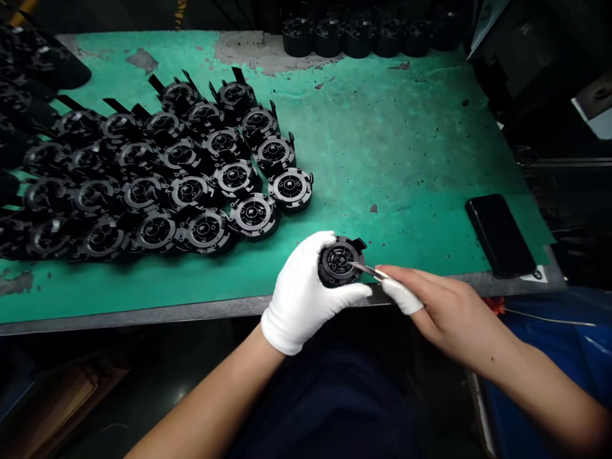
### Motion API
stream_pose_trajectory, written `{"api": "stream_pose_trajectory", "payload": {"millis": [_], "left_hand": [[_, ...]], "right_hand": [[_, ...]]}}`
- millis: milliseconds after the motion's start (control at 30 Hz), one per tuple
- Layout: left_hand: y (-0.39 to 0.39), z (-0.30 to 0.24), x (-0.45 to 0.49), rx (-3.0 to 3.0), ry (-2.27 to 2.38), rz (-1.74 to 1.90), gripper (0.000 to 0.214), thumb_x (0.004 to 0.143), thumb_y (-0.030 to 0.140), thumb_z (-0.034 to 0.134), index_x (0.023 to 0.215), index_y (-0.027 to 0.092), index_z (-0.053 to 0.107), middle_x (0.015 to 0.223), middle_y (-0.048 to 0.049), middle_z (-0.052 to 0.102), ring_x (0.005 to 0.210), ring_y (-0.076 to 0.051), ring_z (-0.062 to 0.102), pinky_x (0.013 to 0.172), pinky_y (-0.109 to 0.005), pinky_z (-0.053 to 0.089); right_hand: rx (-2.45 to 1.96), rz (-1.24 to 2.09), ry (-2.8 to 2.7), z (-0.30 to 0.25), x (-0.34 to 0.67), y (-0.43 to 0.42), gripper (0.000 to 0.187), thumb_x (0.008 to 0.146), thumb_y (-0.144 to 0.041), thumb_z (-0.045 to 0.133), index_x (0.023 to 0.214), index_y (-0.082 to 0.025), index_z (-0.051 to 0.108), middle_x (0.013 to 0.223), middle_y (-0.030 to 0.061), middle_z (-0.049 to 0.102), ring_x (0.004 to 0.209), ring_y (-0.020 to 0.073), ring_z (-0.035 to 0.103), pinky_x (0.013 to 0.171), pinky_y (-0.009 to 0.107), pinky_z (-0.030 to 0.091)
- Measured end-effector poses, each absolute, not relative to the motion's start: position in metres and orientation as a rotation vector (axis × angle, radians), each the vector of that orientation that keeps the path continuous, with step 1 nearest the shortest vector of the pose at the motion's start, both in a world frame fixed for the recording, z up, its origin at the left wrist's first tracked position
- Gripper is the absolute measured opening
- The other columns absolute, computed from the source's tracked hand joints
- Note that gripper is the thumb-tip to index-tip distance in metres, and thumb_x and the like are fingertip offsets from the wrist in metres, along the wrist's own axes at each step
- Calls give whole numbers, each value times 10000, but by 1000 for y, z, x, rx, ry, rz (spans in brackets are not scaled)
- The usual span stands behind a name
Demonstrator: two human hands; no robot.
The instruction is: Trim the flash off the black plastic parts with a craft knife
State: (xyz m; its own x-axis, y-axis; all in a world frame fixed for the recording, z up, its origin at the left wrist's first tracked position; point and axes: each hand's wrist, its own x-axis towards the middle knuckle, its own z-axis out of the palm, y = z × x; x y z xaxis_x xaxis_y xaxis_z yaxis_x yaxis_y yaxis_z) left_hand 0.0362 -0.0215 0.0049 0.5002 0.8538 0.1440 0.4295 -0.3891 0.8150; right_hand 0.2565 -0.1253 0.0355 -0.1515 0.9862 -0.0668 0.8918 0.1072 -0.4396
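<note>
My left hand (301,287), in a white glove, is closed around a round black plastic housing (338,271) at the table's front edge. The housing's ribbed face is turned up, and a small tab sticks out at its upper right. In my right hand (430,296), bare except for a white cover on the thumb, is a slim pointed metal blade (370,270), like a craft knife. Its tip reaches the middle of the housing's face; whether it touches cannot be made out. The knife's handle is mostly hidden by my fingers.
Several similar black housings (253,215) stand in rows on the left of the green table (392,140). More dark housings (358,35) line the back edge. A black phone (501,236) lies at the right. Something blue (564,357) is below the table's right side.
</note>
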Motion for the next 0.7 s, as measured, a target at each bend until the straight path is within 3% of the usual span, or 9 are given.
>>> {"api": "stream_pose_trajectory", "payload": {"millis": [133, 333, 500, 700], "left_hand": [[-27, 4, 40, 2011, 1065, 780, 704, 691, 566, 860, 1226, 258, 523, 1261, -68, 652, 1139, -263, 671, 991, -401, 554], [-26, 7, 39, 2008, 1081, 759, 712, 707, 583, 842, 1241, 247, 511, 1280, -75, 647, 1165, -272, 661, 1018, -419, 541], [-29, 6, 40, 1985, 1097, 758, 711, 706, 581, 842, 1249, 251, 523, 1296, -81, 645, 1171, -285, 661, 1023, -437, 543], [-25, 1, 36, 1996, 1086, 713, 833, 699, 656, 809, 1335, 227, 483, 1352, -102, 626, 1243, -296, 626, 1097, -457, 499]], "right_hand": [[-1829, 634, -2190, 35, 245, -133, 498, 931, -81, 418, 1396, -166, 576, 1272, 92, 724, 1075, 231, 724, 869, 328, 602], [-1846, 673, -2264, 37, 244, -129, 549, 880, -59, 431, 1399, -151, 586, 1275, 108, 722, 1071, 270, 729, 933, 430, 607], [-1873, 642, -2216, 38, 246, -126, 500, 903, -81, 444, 1368, -163, 610, 1281, 111, 720, 1062, 270, 732, 885, 407, 625], [-1776, 821, -2201, 39, 243, -121, 495, 895, -66, 442, 1337, -182, 634, 1267, 85, 731, 1096, 242, 722, 937, 374, 603]]}}
